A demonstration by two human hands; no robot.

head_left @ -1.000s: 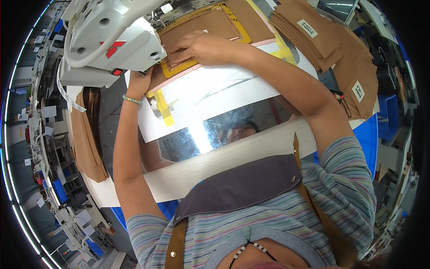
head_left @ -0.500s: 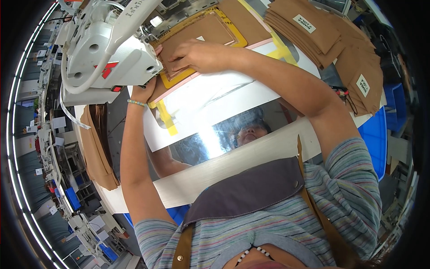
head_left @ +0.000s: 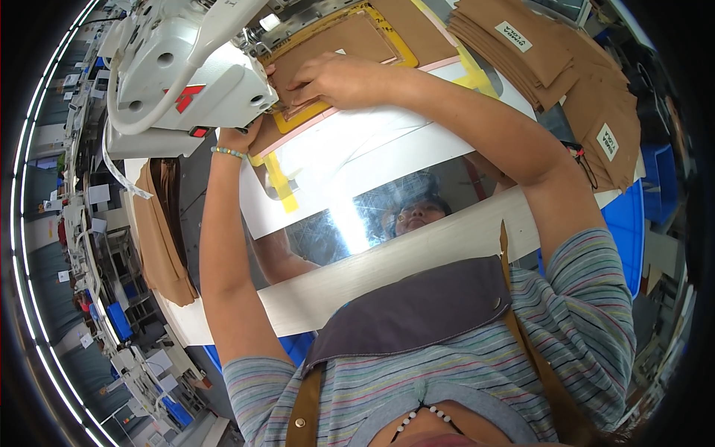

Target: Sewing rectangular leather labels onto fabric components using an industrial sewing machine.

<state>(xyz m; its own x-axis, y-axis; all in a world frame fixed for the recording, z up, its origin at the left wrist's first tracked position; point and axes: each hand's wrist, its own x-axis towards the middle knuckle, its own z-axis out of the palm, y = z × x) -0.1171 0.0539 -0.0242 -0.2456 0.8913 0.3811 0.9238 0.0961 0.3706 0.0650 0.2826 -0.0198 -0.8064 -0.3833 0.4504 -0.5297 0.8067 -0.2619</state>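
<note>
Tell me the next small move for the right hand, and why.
Probably ease the right hand slightly away from the white machine head: its fingers lie over the brown panel inside the yellow frame, close beside that head, which partly hides the left hand.

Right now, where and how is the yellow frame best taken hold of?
The yellow frame is probably best pinched at its right border's outer edge, coming from the person's right. It seems to lie flat, and that bar is uncovered, while the white machine head crowds the left end and the right hand covers part of the near side.
</note>
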